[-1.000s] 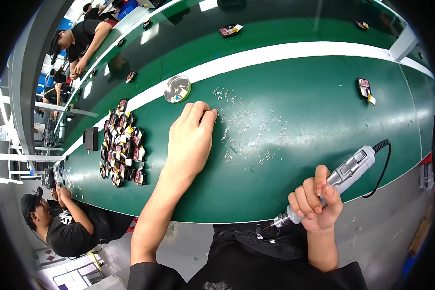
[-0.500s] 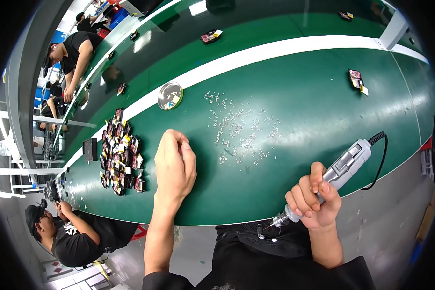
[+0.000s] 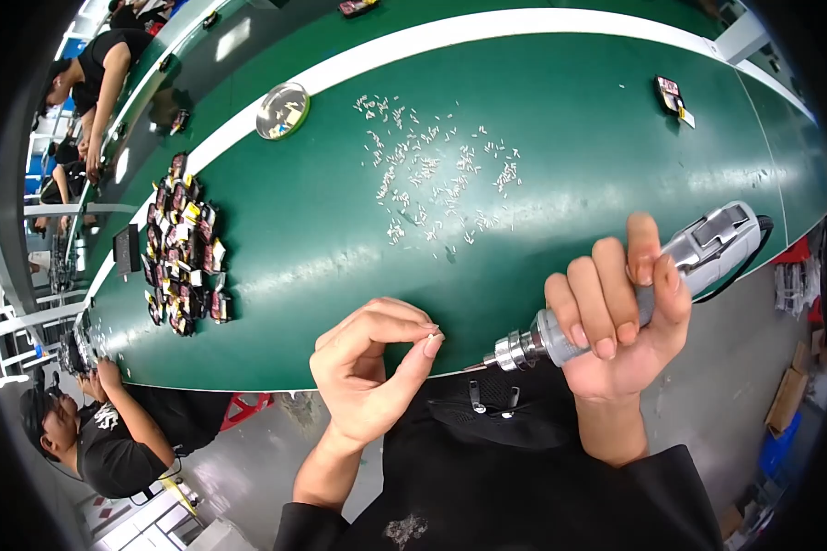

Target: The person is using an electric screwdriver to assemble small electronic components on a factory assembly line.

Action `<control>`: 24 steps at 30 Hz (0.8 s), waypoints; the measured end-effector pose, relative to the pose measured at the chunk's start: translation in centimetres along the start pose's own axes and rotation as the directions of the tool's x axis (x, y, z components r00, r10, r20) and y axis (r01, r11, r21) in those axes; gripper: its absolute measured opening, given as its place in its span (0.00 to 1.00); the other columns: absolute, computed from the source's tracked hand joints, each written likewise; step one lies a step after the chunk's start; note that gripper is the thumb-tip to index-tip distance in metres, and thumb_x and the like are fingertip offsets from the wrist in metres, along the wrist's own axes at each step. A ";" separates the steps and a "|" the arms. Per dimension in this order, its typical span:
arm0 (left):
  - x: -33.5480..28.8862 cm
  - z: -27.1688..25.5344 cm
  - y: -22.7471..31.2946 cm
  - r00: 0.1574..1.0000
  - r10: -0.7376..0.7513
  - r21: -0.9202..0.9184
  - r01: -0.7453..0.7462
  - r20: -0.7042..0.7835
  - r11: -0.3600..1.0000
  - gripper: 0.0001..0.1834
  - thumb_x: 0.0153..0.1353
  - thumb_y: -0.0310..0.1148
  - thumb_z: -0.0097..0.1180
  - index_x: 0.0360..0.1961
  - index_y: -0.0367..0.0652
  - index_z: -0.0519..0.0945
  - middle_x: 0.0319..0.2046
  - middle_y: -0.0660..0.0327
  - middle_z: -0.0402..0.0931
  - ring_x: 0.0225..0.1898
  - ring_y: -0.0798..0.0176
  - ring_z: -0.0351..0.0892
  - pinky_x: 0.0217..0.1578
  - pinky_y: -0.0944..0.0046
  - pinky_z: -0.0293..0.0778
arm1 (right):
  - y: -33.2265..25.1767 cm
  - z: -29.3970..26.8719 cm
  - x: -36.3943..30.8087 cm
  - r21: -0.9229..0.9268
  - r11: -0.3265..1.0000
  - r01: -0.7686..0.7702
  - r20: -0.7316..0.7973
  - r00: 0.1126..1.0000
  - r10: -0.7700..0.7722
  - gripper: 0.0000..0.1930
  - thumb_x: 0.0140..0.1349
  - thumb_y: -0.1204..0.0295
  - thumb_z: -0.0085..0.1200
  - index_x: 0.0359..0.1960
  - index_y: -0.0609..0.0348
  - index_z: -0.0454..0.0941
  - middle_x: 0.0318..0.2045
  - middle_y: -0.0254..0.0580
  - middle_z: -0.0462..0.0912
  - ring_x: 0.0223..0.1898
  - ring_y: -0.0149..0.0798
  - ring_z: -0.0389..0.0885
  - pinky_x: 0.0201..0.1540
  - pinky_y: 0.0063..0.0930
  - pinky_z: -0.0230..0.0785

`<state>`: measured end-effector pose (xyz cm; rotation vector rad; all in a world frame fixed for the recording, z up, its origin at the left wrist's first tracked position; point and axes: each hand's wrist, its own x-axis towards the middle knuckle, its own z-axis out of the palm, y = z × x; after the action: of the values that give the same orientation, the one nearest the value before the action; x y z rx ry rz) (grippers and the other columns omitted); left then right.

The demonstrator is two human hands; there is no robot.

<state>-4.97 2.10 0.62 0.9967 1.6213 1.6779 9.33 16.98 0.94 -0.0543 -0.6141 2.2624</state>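
My left hand (image 3: 368,372) is over the front edge of the green table, thumb and forefinger pinching a tiny white piece (image 3: 436,332). My right hand (image 3: 620,321) is wrapped round a grey electric screwdriver (image 3: 715,241) with a lever on its body and a dark cord. Its silver nose and thin bit point left, toward the left fingertips, with a gap between them. Beyond both hands, many small white pieces (image 3: 427,170) lie scattered on the table.
Left on the table is a pile of small black-and-red packed items with yellow and white tags (image 3: 186,248), beside a black block (image 3: 127,250). A round clear-walled dish (image 3: 283,112) stands farther back. One similar item (image 3: 671,99) lies far right. A co-worker (image 3: 110,432) sits at the left.
My left hand has moved right and nearer me, turning so its pinch shows. The screwdriver has come up and its bit now points toward the left fingers. The head view has shifted.
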 end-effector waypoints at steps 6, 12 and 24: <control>-0.4 1.0 -0.2 0.979 -0.092 -0.365 0.155 0.184 0.918 0.04 0.62 0.20 0.48 0.32 0.29 0.75 0.29 0.49 0.76 0.29 0.62 0.75 0.32 0.66 0.73 | -1.3 2.0 0.6 0.056 0.986 0.159 0.046 0.986 -0.162 0.10 0.69 0.64 0.39 0.32 0.55 0.65 0.12 0.29 0.62 0.13 0.26 0.62 0.25 0.24 0.61; -1.3 2.2 -0.2 0.976 -0.083 -0.465 0.170 0.203 0.869 0.10 0.67 0.25 0.43 0.32 0.27 0.74 0.29 0.47 0.76 0.28 0.61 0.75 0.31 0.64 0.73 | -1.3 1.9 0.9 0.052 0.985 0.164 0.095 0.981 -0.168 0.10 0.69 0.65 0.40 0.33 0.56 0.65 0.12 0.29 0.62 0.14 0.27 0.62 0.26 0.25 0.62; -0.4 2.3 0.3 0.987 0.006 -0.158 0.020 0.160 0.987 0.07 0.62 0.20 0.49 0.27 0.30 0.75 0.24 0.52 0.76 0.25 0.61 0.75 0.27 0.65 0.72 | -1.5 1.5 0.7 0.015 0.988 0.155 0.145 0.977 -0.156 0.09 0.69 0.66 0.39 0.32 0.55 0.63 0.12 0.30 0.63 0.13 0.27 0.62 0.26 0.25 0.62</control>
<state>-2.75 3.01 0.82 1.0163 1.3631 1.6489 9.50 17.75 3.04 0.1569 -0.6673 2.1280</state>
